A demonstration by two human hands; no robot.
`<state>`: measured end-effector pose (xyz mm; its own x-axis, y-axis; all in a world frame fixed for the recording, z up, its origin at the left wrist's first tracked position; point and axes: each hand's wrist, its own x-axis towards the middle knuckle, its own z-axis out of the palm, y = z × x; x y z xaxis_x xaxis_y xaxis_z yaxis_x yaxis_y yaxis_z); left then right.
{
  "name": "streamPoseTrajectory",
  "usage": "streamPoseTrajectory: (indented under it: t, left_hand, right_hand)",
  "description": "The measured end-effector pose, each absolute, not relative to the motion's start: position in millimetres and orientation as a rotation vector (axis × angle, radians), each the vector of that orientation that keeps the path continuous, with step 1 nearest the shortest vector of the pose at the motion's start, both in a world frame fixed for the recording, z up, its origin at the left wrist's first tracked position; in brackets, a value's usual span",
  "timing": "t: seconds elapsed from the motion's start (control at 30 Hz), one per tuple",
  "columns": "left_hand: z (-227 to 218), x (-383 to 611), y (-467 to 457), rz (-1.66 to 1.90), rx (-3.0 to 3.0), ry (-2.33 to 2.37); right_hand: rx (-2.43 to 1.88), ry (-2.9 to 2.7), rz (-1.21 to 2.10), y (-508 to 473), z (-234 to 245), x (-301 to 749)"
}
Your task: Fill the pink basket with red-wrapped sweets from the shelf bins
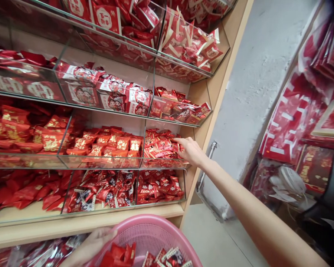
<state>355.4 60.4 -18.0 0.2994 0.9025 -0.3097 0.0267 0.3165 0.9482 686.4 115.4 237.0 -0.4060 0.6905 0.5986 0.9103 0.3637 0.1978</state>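
Observation:
At the bottom of the view, my left hand point(96, 243) is closed on the left rim of a pink plastic basket point(153, 231). Inside the basket lie red packets point(119, 256) on the left and patterned red-and-white packets point(171, 257) on the right. My right hand point(191, 150) reaches over the right end of a shelf compartment, fingers stretched out above small red-and-gold packets point(161, 146). I see nothing held in it, though some fingertips are hard to make out against the packets.
Glass dividers part the wooden shelf point(208, 126) into compartments of red wrapped packets point(111, 142). A low glass front point(100, 162) edges the row by my hand. Right of the shelf stand a grey wall point(247, 81) and hanging red goods point(289, 115). More wrapped bags point(44, 252) lie below.

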Motion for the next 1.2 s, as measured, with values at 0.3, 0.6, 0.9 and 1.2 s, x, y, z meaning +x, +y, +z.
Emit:
streamPoseTrajectory:
  t: [0.3, 0.6, 0.9, 1.2]
  left_hand:
    - [-10, 364, 53, 0.812, 0.946, 1.139]
    - [-20, 362, 58, 0.797, 1.02, 1.039]
    - [-18, 361, 57, 0.745, 0.975, 1.002]
    - [-19, 360, 56, 0.754, 0.969, 0.968]
  right_hand:
    - [-1.366, -2.284, -0.816, 133, 230, 686]
    - [-1.402, -2.128, -0.693, 129, 239, 697]
    - [-0.947, -1.856, 0.484, 48, 204, 658]
    - [-1.132, -1.481, 1.864, 30, 47, 612]
